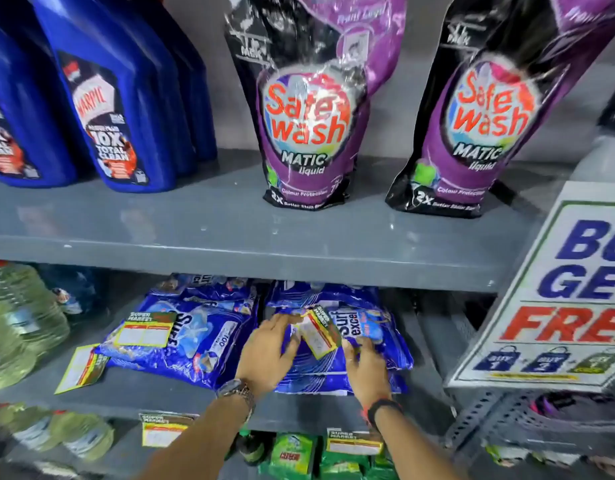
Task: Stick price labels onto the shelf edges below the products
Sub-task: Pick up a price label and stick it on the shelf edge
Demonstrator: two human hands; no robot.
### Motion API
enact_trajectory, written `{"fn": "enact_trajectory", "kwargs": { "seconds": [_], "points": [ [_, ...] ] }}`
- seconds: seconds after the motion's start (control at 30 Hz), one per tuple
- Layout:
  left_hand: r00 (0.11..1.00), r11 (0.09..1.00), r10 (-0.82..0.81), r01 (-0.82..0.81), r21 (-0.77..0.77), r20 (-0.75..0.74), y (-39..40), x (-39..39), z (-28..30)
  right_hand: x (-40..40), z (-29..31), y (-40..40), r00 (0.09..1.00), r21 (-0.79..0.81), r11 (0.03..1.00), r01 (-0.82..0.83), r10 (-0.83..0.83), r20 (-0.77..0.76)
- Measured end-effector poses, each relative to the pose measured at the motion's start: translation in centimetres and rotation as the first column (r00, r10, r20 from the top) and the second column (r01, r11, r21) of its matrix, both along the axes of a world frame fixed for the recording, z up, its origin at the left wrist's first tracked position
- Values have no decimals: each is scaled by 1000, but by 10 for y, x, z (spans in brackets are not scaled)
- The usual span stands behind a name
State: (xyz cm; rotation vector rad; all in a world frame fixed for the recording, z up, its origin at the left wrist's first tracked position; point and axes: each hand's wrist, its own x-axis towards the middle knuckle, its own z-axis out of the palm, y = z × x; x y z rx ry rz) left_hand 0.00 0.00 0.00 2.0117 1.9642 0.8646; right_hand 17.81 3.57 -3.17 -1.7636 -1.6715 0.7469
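A price label (318, 332), yellow-edged with a red and green header, sits tilted over the right blue Surf Excel pack (365, 344) on the middle shelf. My left hand (268, 351) touches its left edge with the fingertips. At its lower right corner, my right hand (366, 368) pinches it. A second label (147, 329) lies on the left Surf Excel pack (181, 344), and a third label (81, 367) lies loose on the shelf. Two labels (164, 429) (354, 443) are stuck on the grey shelf edge (285, 419) below the packs.
Above is a grey shelf edge (230, 254) with no label, under blue Harpic bottles (115, 98) and purple Safe Wash pouches (309, 109). A "buy get free" sign (555, 292) stands at the right. Clear bottles (18, 317) stand at the left, green packs (295, 455) below.
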Motion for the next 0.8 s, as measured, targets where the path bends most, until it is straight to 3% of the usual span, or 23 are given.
{"fn": "enact_trajectory", "kwargs": {
  "seconds": [0.1,0.23,0.4,0.5,0.6,0.67,0.8],
  "points": [
    [967,994,99,-87,-61,236,14,-2,-12,-7,-1,14,998,-1,999,53,-53,-27],
    [933,978,171,-122,-171,315,23,-4,-21,-14,4,25,990,-64,989,132,-128,58],
    [904,974,194,-131,-185,382,31,-6,-24,-23,4,35,970,-133,977,170,-141,199],
    [881,971,216,-147,-190,420,33,-9,-26,-25,5,36,969,-161,971,176,-142,204],
    [843,975,213,-148,-168,494,36,-11,-26,-23,4,37,986,-174,972,159,-149,72],
    [802,974,219,-146,-174,556,37,-12,-23,-21,4,36,982,-153,979,132,-150,-114],
    [688,979,201,-120,-164,697,31,-18,-7,-11,19,26,913,-99,995,27,-65,-403]
  ]
}}
